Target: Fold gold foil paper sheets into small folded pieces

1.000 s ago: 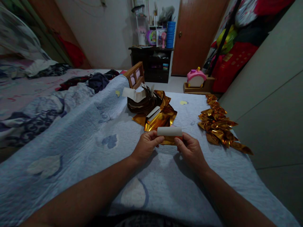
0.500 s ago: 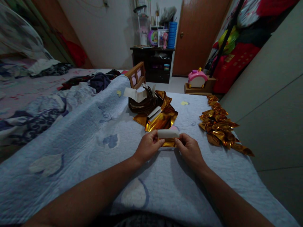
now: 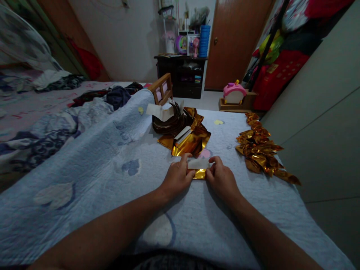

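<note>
A small sheet of gold foil paper (image 3: 199,174) lies on the bed in front of me, its white backing at the far side and a gold strip at the near edge. My left hand (image 3: 177,174) grips its left end between thumb and fingers. At the right end, my right hand (image 3: 222,176) pinches it the same way. Just beyond them sits a loose stack of gold foil sheets (image 3: 197,139), with a white folded piece (image 3: 182,135) on top. To the right is a pile of folded gold foil pieces (image 3: 257,150).
A pale blue quilt (image 3: 135,221) with heart shapes covers the bed. Rumpled bedding (image 3: 64,123) lies to the left. Beyond the bed's end stand a dark cabinet (image 3: 180,77), a wooden door (image 3: 239,41) and a pink toy (image 3: 234,93). A pale panel (image 3: 323,142) rises along the right side.
Both hands have moved slightly nearer to me and the fingers have shifted on the sheet. More of the gold strip shows brightly at its near edge; the white part looks flatter.
</note>
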Demonstrator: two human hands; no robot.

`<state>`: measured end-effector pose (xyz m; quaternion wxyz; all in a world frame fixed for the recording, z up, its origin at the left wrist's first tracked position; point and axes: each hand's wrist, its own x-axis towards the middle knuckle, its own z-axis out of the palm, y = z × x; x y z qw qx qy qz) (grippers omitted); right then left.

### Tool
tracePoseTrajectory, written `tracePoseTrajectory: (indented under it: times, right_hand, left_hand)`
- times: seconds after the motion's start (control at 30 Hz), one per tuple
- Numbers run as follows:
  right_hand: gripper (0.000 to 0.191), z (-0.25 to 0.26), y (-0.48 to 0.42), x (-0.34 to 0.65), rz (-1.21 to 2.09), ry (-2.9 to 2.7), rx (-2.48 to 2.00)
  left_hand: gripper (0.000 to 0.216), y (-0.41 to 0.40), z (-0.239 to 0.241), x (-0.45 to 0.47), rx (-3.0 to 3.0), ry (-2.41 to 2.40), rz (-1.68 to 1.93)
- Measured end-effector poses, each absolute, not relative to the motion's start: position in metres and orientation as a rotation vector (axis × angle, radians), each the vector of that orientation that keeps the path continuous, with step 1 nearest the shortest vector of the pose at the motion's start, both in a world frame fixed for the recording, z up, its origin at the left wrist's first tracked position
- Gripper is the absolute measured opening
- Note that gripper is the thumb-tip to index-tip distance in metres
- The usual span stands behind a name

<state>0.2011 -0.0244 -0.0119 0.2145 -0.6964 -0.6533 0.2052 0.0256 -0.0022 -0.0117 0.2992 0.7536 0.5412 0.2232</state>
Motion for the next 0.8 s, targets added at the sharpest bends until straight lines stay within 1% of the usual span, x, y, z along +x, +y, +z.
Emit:
tracePoseTrajectory:
  times: [0.1, 0.17, 0.33, 0.43, 0.47, 0.57, 0.67, 0.8]
  right_hand:
    - [0.028, -0.012, -0.025, 0.199, 0.501, -1.896, -1.974]
    - [0.027, -0.012, -0.026, 0.198, 0.460, -1.943, -1.989]
    - [0.007, -0.013, -0.028, 0.200, 0.244, -2.107, -1.945]
    - [0.012, -0.016, -0.028, 0.201, 0.095, -2.171, -1.850]
    - [0.014, -0.017, -0.028, 0.201, 0.087, -2.194, -1.801]
    - [0.019, -0.022, -0.026, 0.202, 0.175, -2.271, -1.660]
    - [0.021, -0.024, -0.024, 0.201, 0.244, -2.298, -1.619]
    - [0.015, -0.021, -0.025, 0.196, 0.190, -2.293, -1.696]
  left_hand:
    - [0.035, -0.003, -0.013, 0.026, 2.172, 1.449, 0.519]
    - [0.026, -0.005, -0.013, 0.026, 2.268, 1.453, 0.466]
    - [0.027, -0.008, -0.011, 0.024, 2.421, 1.562, 0.491]
    - [0.010, -0.005, -0.012, 0.024, 2.497, 1.423, 0.496]
    - [0.010, -0.003, -0.013, 0.024, 2.521, 1.319, 0.469]
    - [0.020, 0.001, -0.016, 0.023, 2.518, 1.117, 0.387]
    - [0.017, 0.004, -0.017, 0.020, 2.515, 1.064, 0.372]
    - [0.008, 0.007, -0.016, 0.014, 2.583, 1.094, 0.307]
